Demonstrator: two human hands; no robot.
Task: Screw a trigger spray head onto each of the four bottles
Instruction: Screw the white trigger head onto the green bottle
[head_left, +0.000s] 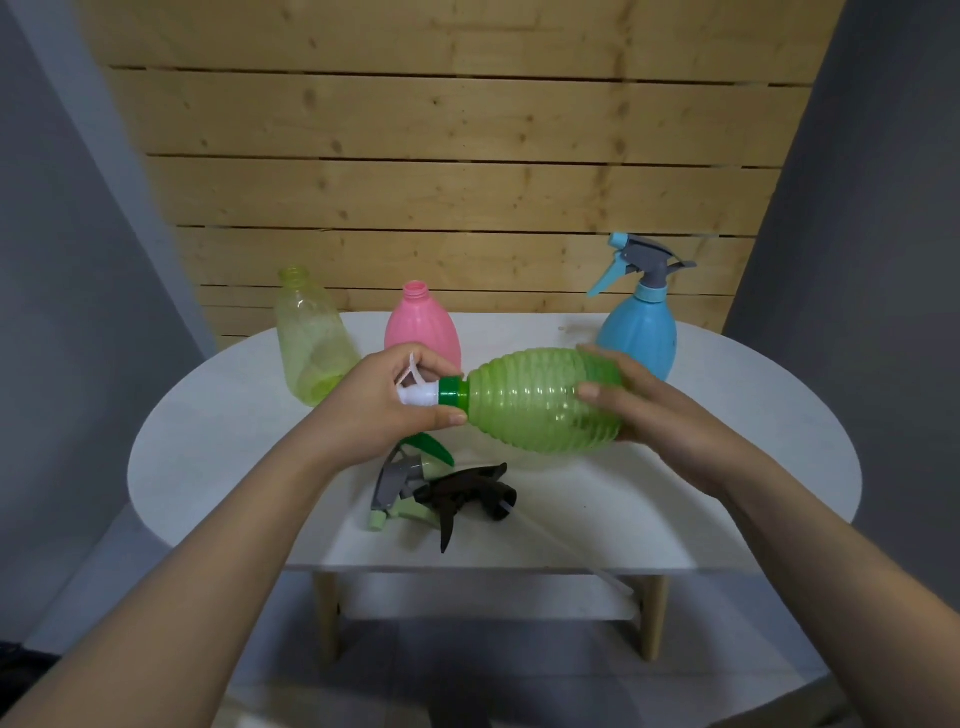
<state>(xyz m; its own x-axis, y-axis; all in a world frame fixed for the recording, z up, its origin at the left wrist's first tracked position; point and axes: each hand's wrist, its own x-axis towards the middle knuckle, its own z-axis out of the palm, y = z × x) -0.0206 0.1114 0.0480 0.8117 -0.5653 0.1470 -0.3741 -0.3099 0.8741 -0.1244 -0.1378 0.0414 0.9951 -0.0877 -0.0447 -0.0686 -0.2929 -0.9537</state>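
a ribbed green bottle (540, 402) is held on its side above the white table (727, 467), neck pointing left. its base end is gripped by the right hand (649, 410), fingers curled over the top and thumb pressed on the near side. the left hand (384, 400) is closed around a white spray head (415, 392) at the bottle's neck, where a dark green collar (451, 392) is seen touching the bottle's shoulder; how far it is threaded on cannot be told. much of the white head is hidden by the left hand's fingers. on the table below the hands, two loose heads lie just beside each other: a grey and pale green head (400, 486) to the left and a black head (467, 493) to the right, with a green trigger piece partly hidden under the left hand. at the back, a clear yellow-green bottle (311, 338) and a pink bottle (422, 322) stand upright with open necks, the pink one partly covered by the left hand. at the back right a blue bottle (641, 327) stands with a grey and blue head (639, 262) fitted on it. a wooden slat wall (467, 156) is seen behind the table.
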